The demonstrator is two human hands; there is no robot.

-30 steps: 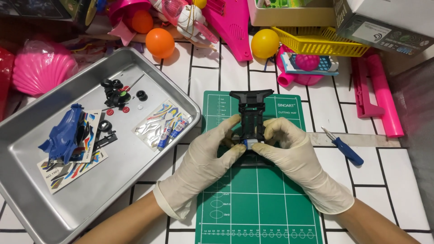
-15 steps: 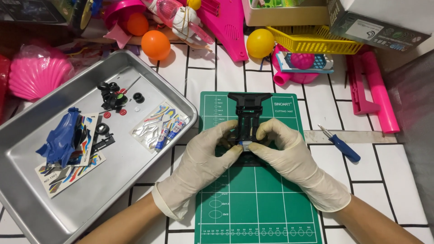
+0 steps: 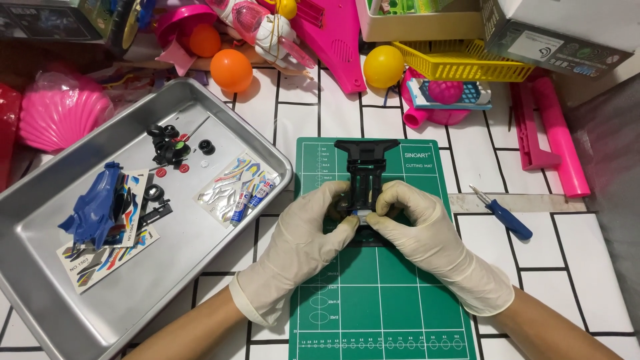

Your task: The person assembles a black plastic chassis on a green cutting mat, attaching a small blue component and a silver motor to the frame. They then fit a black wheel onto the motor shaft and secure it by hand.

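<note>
Both gloved hands, left hand (image 3: 301, 243) and right hand (image 3: 420, 233), pinch the black chassis (image 3: 365, 177) between them; pressing the small part squarely seems wise.

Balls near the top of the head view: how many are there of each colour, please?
Orange ball: 1, plus a second partly hidden by pink toys: 2
Yellow ball: 1, plus a second cut by the edge: 2
Total: 4
</note>
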